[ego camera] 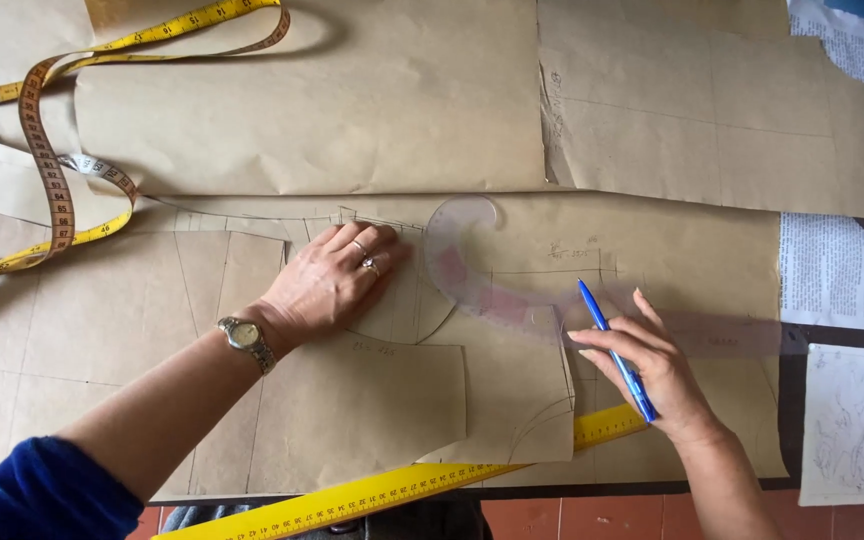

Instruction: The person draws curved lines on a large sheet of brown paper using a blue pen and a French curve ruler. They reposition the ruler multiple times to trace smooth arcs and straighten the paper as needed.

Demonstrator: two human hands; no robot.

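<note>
My left hand (337, 278) lies flat, fingers together, pressing on brown pattern paper (352, 400) with pencil lines. It wears rings, and a metal watch (244, 337) is on the wrist. My right hand (652, 365) holds a blue pen (614, 345) with its tip pointing up and left. The fingertips rest on a clear curved ruler (472, 260) with pink patches, which lies on the paper between the two hands.
A yellow straight ruler (402, 490) runs diagonally along the near edge. A yellow and orange tape measure (52, 150) loops at the upper left. More brown paper sheets (332, 100) cover the far table. Printed paper (832, 270) and a white sketch sheet (842, 420) lie at right.
</note>
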